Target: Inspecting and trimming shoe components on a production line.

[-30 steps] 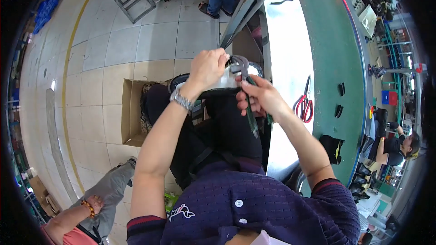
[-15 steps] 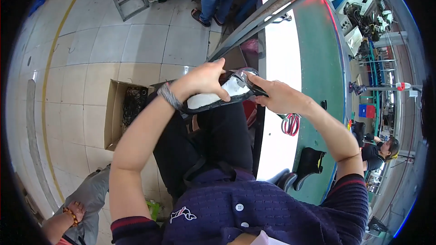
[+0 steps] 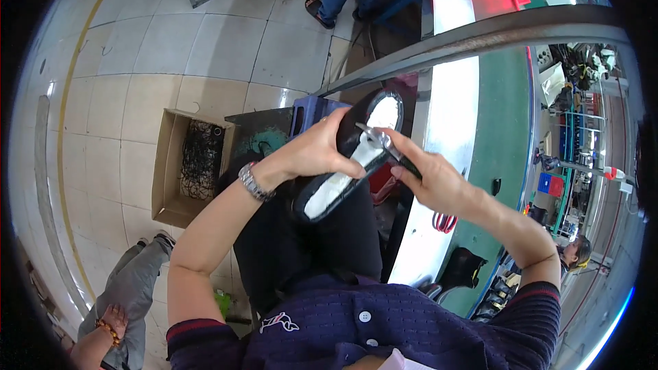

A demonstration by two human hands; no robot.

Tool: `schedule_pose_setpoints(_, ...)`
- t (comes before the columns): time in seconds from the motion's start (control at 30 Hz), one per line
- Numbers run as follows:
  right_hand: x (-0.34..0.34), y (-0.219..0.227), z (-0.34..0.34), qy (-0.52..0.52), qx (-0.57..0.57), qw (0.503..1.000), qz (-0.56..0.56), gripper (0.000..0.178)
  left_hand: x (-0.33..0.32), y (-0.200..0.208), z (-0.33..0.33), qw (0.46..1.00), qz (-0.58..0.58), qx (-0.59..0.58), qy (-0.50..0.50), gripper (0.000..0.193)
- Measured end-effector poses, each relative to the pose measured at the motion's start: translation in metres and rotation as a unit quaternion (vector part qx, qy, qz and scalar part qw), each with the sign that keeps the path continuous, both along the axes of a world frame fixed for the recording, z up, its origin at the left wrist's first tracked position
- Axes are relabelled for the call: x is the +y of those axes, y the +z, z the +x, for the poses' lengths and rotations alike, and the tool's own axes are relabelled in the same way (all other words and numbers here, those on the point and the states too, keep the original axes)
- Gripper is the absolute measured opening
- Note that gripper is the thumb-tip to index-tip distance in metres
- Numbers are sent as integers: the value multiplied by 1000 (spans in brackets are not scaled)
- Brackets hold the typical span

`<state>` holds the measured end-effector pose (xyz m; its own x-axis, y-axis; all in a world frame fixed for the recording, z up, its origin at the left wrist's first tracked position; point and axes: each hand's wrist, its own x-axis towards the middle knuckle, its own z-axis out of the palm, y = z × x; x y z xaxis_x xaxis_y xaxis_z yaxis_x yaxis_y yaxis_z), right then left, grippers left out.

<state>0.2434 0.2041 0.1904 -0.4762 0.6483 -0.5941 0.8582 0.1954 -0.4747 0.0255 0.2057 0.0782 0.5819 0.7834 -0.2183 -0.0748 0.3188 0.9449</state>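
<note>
Left hand [image 3: 317, 152]: fingers clamped round the middle of a black shoe [image 3: 362, 155], thumb lying across its underside. Right hand [image 3: 439, 181]: fingers closed on the dark handles of metal pincers [image 3: 375, 137], tool head lying over the shoe's underside just beside the left thumb. Cannot tell whether the pincers bite on anything.

Both elbows bent and held out, forearms slanting inward to meet at the shoe. Silver watch [image 3: 254, 182] on the left wrist.

Shoe is held underside up above the lap, slanted, one end toward the person's body, the other up and away to the right. Underside white, its middle partly covered by thumb and tool; black edge rims the white all round, looking uneven in places. Dark upper shows on the left flank.

Left of the shoe, on the floor: open cardboard box [image 3: 162, 178] with a black tangle inside. Right of the shoe: table [image 3: 449, 113], pale strip nearest, green surface past it. Red-handled scissors [image 3: 444, 223] on the table, nearer the body than the shoe, partly hidden by the forearm. Beyond the shoe, a metal bar [image 3: 473, 44] crosses at a slant.
</note>
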Motion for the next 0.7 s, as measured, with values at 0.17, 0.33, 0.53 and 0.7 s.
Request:
schedule_pose_setpoints(0.17,3,-21,11,67,69,995,18,68,33,-40,-22,922,-234,-283,-125,78)
schedule_pose_setpoints(0.33,12,-20,15,31,99,994,-22,66,64,-58,-6,894,-241,-257,-277,67)
schedule_pose_setpoints(0.53,21,-30,15,77,85,993,4,65,56,-38,-16,942,-199,-193,-190,72)
schedule_pose_setpoints(0.7,20,-25,14,89,75,993,36,66,49,-32,-16,951,-186,-183,-167,73)
